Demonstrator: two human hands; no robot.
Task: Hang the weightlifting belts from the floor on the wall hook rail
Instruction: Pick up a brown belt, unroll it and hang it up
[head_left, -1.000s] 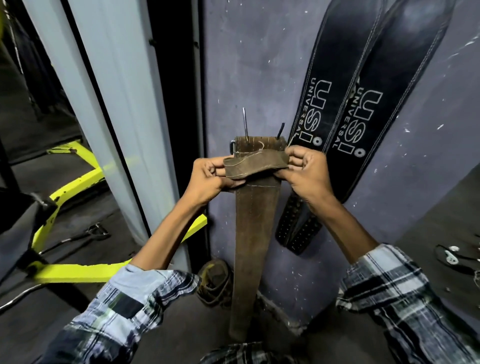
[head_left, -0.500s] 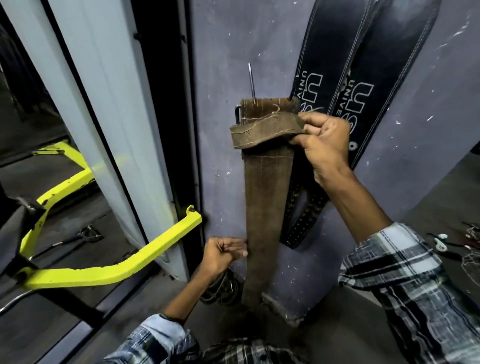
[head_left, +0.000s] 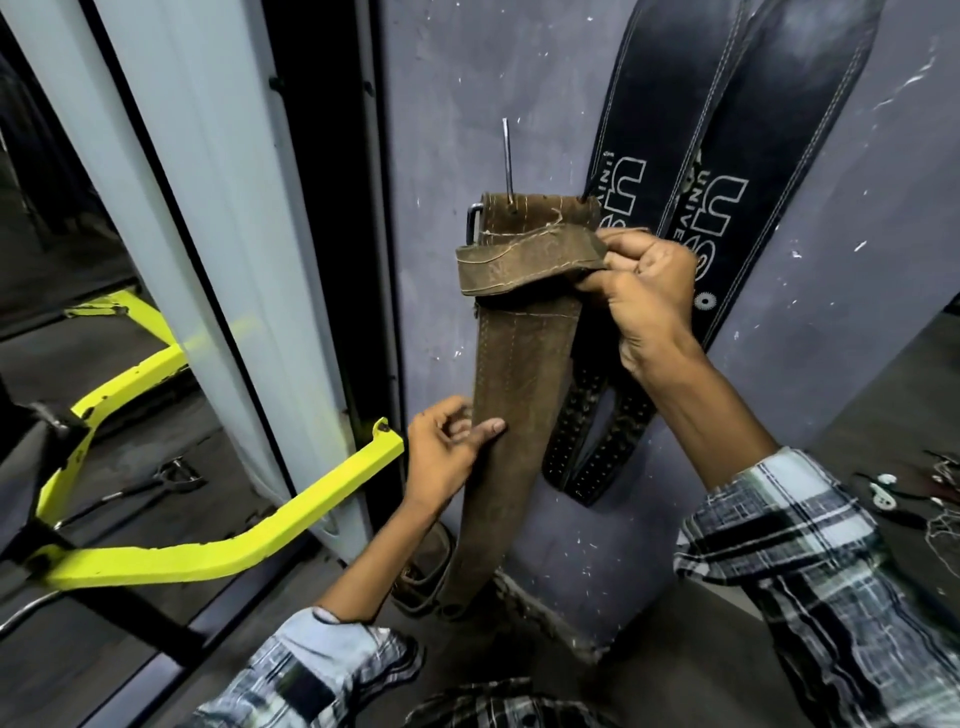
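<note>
A long brown suede weightlifting belt (head_left: 511, 395) is hanging flat against the grey-painted wall (head_left: 441, 104), its upper end sitting at the level of a thin metal pin (head_left: 507, 161) that is sticking up just above it, and its lower end reaching down to the dark floor (head_left: 649, 670). Whether the pin is actually passing through the belt cannot be told. A silver buckle frame (head_left: 471, 224) is showing at the upper left corner of the belt. Near the top, a folded brown strap end (head_left: 524, 265) is lying across the belt's front.

The right hand (head_left: 644, 291) is gripping the right side of that folded strap end, its fingers curled over the edge and the thumb pinching from below. The left hand (head_left: 447, 447) is lying lower, at the left edge of the hanging belt about halfway down; its thumb is pressing on the belt's front face and its fingers are curling round the edge, so it is holding the belt there. The belt is thus running between the two hands, the right one high and the left one low.

Just to the right of the brown belt, two black leather belts with white stitching and white lettering (head_left: 691, 218) are hanging on the same wall, touching each other, their perforated ends lying behind the right forearm. To the left a bright yellow metal frame (head_left: 291, 519) is standing beside a pale pillar (head_left: 208, 218). Both arms are wearing plaid sleeves (head_left: 810, 561).
</note>
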